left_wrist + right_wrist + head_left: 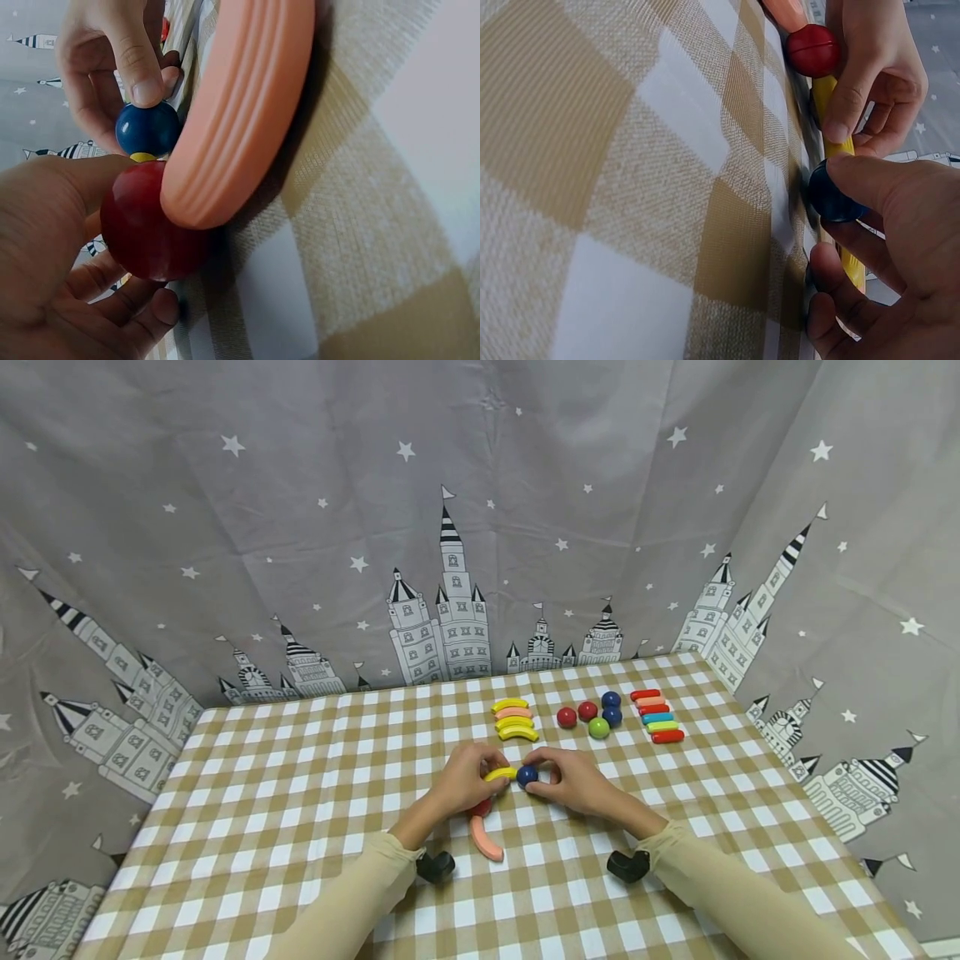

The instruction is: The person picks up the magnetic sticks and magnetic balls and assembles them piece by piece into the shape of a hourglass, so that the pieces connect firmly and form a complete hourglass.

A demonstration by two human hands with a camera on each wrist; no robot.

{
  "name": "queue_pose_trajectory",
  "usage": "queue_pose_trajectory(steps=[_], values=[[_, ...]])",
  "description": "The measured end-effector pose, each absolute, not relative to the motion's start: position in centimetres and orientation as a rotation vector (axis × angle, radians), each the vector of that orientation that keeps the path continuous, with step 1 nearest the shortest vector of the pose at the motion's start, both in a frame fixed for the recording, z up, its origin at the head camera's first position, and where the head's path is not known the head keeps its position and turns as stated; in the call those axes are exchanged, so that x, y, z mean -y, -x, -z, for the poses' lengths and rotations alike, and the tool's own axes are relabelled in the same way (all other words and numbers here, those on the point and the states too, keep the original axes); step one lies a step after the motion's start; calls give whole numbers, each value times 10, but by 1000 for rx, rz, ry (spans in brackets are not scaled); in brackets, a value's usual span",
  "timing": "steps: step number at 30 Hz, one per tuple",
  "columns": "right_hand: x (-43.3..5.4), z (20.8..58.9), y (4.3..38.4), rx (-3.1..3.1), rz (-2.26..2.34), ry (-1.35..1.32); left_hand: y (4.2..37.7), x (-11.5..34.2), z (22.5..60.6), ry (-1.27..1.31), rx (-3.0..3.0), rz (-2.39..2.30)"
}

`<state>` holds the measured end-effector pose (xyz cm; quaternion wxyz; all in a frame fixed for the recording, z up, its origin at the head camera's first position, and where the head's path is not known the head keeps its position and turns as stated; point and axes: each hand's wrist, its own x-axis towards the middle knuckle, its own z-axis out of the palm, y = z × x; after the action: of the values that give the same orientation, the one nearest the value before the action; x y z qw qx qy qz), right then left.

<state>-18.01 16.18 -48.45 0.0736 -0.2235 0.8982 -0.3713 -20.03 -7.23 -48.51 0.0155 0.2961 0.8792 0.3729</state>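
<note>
My left hand (465, 777) pinches a curved yellow toy stick (501, 773), its thumb pressed on the stick in the right wrist view. A dark blue ball (527, 777) is held between the thumb and fingers of my right hand (576, 781). That ball is at the stick's right end; it seems to touch it. At the stick's other end sits a red ball (146, 225), partly under the left hand in the head view. From the red ball a curved pink stick (486, 840) extends toward the near edge, lying on the checked cloth.
Beyond my hands lies a column of curved yellow and pink sticks (516, 722). Red, blue and green balls (598, 727) are grouped right of it. Farther right are several short straight sticks (660, 717) in mixed colours. A grey castle-print curtain (525, 527) hangs behind the table (262, 777).
</note>
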Motion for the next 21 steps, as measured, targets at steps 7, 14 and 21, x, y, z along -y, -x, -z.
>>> queue_pose_trajectory(steps=[7,14,21], values=[[-161,483,179,-2697,1116,685,199,72,483,-913,-2718,-1138],[-159,483,178,-2709,1112,679,197,73,480,-897,-2694,-1138],[-160,483,178,-2698,1114,689,197,73,481,-889,-2702,-1134]])
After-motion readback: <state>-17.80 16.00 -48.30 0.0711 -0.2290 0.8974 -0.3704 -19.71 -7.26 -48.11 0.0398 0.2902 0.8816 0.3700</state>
